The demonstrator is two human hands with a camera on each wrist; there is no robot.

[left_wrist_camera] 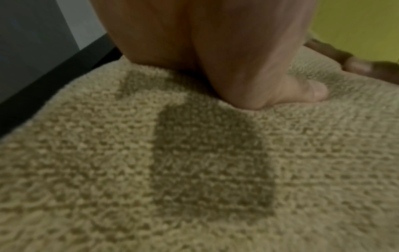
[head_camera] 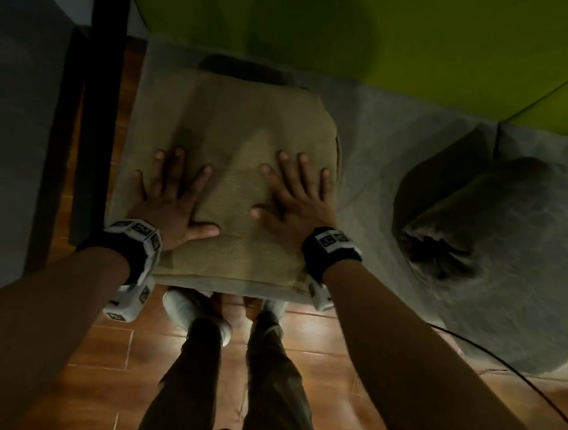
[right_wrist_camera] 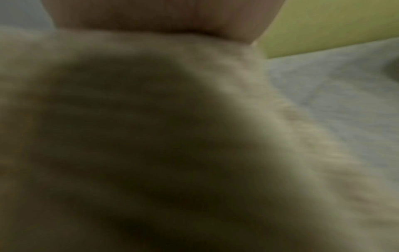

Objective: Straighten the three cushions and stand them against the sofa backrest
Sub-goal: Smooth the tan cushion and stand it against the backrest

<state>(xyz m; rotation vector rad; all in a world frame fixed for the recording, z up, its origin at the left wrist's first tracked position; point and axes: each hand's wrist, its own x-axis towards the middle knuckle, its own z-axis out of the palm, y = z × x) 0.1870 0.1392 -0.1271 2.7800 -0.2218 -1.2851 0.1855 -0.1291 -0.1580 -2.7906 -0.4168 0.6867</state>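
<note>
A tan woven cushion [head_camera: 248, 119] lies flat on the grey sofa seat [head_camera: 381, 127], near its left end. My left hand [head_camera: 169, 194] presses flat on the cushion's left side, fingers spread. My right hand [head_camera: 293, 195] presses flat on its right side, fingers spread too. In the left wrist view the palm and thumb [left_wrist_camera: 311, 92] sink into the tan cushion [left_wrist_camera: 194, 170]. The right wrist view is blurred; it shows the tan cushion [right_wrist_camera: 291, 127] under the palm. A grey cushion [head_camera: 493, 254] lies crumpled on the seat at the right. Something dark [head_camera: 238, 69] peeks out behind the tan cushion.
The green sofa backrest [head_camera: 386, 38] rises behind the seat. A dark post [head_camera: 105, 71] and a grey wall stand at the left. Below are a brown tiled floor [head_camera: 108, 347], my legs and shoes, and a black cable [head_camera: 515, 375] at the right.
</note>
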